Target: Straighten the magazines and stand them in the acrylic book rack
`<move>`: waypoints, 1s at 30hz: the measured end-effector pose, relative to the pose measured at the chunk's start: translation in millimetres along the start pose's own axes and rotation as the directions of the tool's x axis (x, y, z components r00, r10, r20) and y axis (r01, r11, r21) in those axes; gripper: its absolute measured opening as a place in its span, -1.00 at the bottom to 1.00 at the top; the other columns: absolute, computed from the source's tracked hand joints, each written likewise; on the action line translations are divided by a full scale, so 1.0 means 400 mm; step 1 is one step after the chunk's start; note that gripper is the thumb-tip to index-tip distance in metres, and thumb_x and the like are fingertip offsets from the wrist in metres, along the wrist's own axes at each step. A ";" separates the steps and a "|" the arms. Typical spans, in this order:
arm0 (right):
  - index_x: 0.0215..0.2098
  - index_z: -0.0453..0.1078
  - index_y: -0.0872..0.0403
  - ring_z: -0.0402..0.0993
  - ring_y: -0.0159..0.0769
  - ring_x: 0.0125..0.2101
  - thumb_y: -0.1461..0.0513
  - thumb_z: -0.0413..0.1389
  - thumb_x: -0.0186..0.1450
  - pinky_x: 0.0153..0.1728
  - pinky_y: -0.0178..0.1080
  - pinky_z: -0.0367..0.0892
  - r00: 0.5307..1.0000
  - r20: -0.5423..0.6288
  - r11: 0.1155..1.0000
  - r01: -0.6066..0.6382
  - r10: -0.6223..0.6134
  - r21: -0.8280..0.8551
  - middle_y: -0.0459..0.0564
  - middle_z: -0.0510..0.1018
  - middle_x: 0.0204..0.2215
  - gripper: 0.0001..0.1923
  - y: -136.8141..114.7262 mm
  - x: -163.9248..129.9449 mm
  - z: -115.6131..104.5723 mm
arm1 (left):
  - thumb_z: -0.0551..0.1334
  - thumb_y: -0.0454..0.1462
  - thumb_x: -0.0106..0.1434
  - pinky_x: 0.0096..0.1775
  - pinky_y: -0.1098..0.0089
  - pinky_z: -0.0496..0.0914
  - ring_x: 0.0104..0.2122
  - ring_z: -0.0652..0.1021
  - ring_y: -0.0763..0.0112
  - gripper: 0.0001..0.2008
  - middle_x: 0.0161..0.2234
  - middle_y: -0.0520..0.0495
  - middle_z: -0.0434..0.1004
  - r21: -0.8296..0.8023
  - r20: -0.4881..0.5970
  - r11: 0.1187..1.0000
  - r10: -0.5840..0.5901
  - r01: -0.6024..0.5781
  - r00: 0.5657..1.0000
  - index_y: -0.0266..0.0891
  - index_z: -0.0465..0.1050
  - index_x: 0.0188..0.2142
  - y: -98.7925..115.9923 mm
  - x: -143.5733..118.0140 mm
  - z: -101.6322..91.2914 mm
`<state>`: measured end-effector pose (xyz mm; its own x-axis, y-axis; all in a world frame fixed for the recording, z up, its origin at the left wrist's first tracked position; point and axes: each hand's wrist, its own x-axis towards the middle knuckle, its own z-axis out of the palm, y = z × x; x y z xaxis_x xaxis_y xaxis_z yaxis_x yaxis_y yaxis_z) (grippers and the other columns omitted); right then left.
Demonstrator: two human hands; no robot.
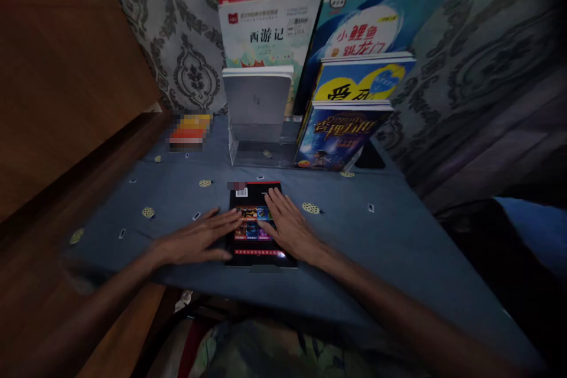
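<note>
A black book (253, 198) with a red edge and small coloured pictures lies flat, back cover up, near the front of a table covered in blue cloth (381, 230). My left hand (201, 240) lies flat with spread fingers on the book's left side. My right hand (287, 225) rests palm down on its right half, fingers pointing away from me. Neither hand grips anything.
A clear stand (248, 150) at the back holds a grey book (257, 97). Beside it lean several colourful children's books (345, 130), with larger ones (270, 23) against the patterned wall. A wooden panel (66, 82) rises at the left. A dark object (370, 156) lies behind the books.
</note>
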<state>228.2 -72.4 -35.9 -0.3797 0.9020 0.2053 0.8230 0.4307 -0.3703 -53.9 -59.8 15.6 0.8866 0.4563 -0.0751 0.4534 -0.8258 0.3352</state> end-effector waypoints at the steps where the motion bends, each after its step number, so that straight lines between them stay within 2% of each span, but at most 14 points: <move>1: 0.38 0.08 0.27 -0.09 0.01 0.41 -0.10 -0.16 0.44 0.36 0.15 -0.02 1.000 0.003 1.000 -0.004 0.004 -0.002 0.30 0.07 0.39 -0.24 -0.001 0.000 0.000 | 0.03 -0.02 0.46 0.39 0.04 -0.06 0.42 -0.01 0.25 -0.32 0.44 -0.12 -0.14 0.003 -0.015 0.998 -0.055 0.055 0.998 0.00 -0.27 0.43 -0.021 0.017 0.000; 4: 0.38 0.10 0.25 -0.08 0.00 0.40 -0.11 -0.18 0.44 0.37 0.16 -0.04 1.000 0.004 1.000 -0.010 0.009 0.015 0.28 0.09 0.39 -0.24 -0.001 0.001 -0.005 | -0.09 0.00 0.49 0.38 0.00 -0.09 0.43 -0.09 0.21 -0.35 0.45 -0.20 -0.20 0.046 -0.059 0.981 -0.185 0.187 0.981 -0.12 -0.25 0.44 -0.082 0.073 0.003; 7: 0.38 0.12 0.22 -0.06 -0.02 0.40 -0.08 -0.23 0.46 0.37 0.16 -0.06 1.000 0.026 0.998 -0.011 0.009 0.068 0.25 0.12 0.38 -0.28 0.008 0.005 -0.014 | -0.12 0.03 0.48 0.38 -0.05 -0.10 0.43 -0.12 0.16 -0.33 0.45 -0.24 -0.21 0.077 -0.076 0.976 -0.197 0.202 0.978 -0.17 -0.28 0.44 -0.113 0.104 0.006; 9: 0.37 0.13 0.21 -0.06 -0.03 0.40 -0.07 -0.26 0.47 0.37 0.18 -0.08 0.999 0.045 0.992 -0.020 0.014 0.128 0.23 0.13 0.38 -0.30 0.018 0.008 -0.022 | -0.14 0.02 0.49 0.37 -0.05 -0.09 0.43 -0.12 0.15 -0.34 0.45 -0.23 -0.23 0.095 -0.073 0.979 -0.171 0.178 0.983 -0.16 -0.31 0.44 -0.109 0.099 0.009; 12: 0.38 0.13 0.15 -0.06 -0.03 0.40 -0.11 -0.26 0.46 0.38 0.20 -0.13 0.997 0.068 0.966 -0.052 0.036 0.254 0.18 0.14 0.38 -0.29 0.034 0.014 -0.035 | -0.15 -0.02 0.50 0.38 -0.02 -0.09 0.43 -0.11 0.17 -0.36 0.45 -0.19 -0.24 0.122 -0.045 0.986 -0.112 0.116 0.993 -0.12 -0.38 0.44 -0.069 0.058 0.016; 15: 0.39 0.11 0.08 -0.07 -0.04 0.40 -0.16 -0.25 0.44 0.39 0.19 -0.17 0.994 0.101 0.921 -0.086 0.051 0.380 0.12 0.14 0.39 -0.27 0.050 0.019 -0.049 | -0.12 -0.06 0.51 0.38 0.00 -0.09 0.43 -0.07 0.20 -0.35 0.46 -0.15 -0.24 0.155 -0.008 0.986 -0.054 0.055 0.998 -0.05 -0.44 0.44 -0.003 0.003 0.026; 19: 0.37 0.15 -0.03 0.00 -0.04 0.39 -0.20 -0.22 0.43 0.39 0.21 -0.21 0.993 0.114 0.868 -0.080 0.027 0.491 0.04 0.17 0.38 -0.29 0.067 0.025 -0.063 | -0.07 -0.07 0.51 0.39 0.01 -0.15 0.42 0.00 0.26 -0.34 0.44 -0.13 -0.14 0.180 0.045 0.982 0.044 -0.051 0.998 -0.05 -0.44 0.44 0.082 -0.033 0.040; 22: 0.36 0.17 -0.11 0.00 -0.06 0.39 -0.19 -0.18 0.43 0.39 0.21 -0.23 0.995 0.097 0.840 -0.067 0.017 0.538 -0.02 0.18 0.37 -0.34 0.072 0.025 -0.064 | -0.06 -0.07 0.50 0.40 0.03 -0.20 0.41 0.04 0.30 -0.34 0.43 -0.13 -0.05 0.192 0.045 0.972 0.126 -0.132 0.991 -0.09 -0.38 0.44 0.121 -0.009 0.049; 25: 0.35 0.18 -0.12 -0.02 -0.08 0.39 -0.19 -0.16 0.43 0.39 0.20 -0.25 0.996 0.090 0.822 -0.068 0.020 0.565 -0.05 0.18 0.38 -0.35 0.071 0.023 -0.064 | -0.05 -0.04 0.49 0.40 0.06 -0.18 0.41 0.05 0.30 -0.35 0.41 -0.14 0.02 0.210 0.025 0.959 0.189 -0.190 0.982 -0.14 -0.29 0.44 0.148 0.043 0.068; 27: 0.35 0.18 -0.12 -0.01 -0.10 0.39 -0.19 -0.18 0.42 0.40 0.18 -0.26 0.996 0.084 0.812 -0.064 0.019 0.579 -0.04 0.18 0.37 -0.35 0.069 0.022 -0.064 | -0.01 0.05 0.45 0.39 -0.01 -0.16 0.41 0.03 0.20 -0.29 0.40 -0.18 0.07 0.233 -0.019 0.956 0.189 -0.180 0.982 -0.17 -0.20 0.43 0.170 0.078 0.087; 30: 0.35 0.19 -0.08 -0.02 -0.12 0.39 -0.24 -0.21 0.40 0.40 0.15 -0.26 0.997 0.079 0.808 -0.068 0.027 0.585 0.01 0.17 0.38 -0.28 0.067 0.021 -0.065 | 0.03 0.18 0.35 0.36 -0.14 -0.13 0.41 0.01 0.01 -0.18 0.38 -0.26 0.10 0.273 -0.102 0.958 0.125 -0.093 0.987 -0.24 -0.08 0.41 0.209 0.112 0.115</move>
<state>258.0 -54.1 -20.4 -0.3894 0.9128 0.1233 0.4437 0.3032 -0.8433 27.9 -123.7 -3.1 0.9223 0.3812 0.0630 0.3768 -0.9235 0.0716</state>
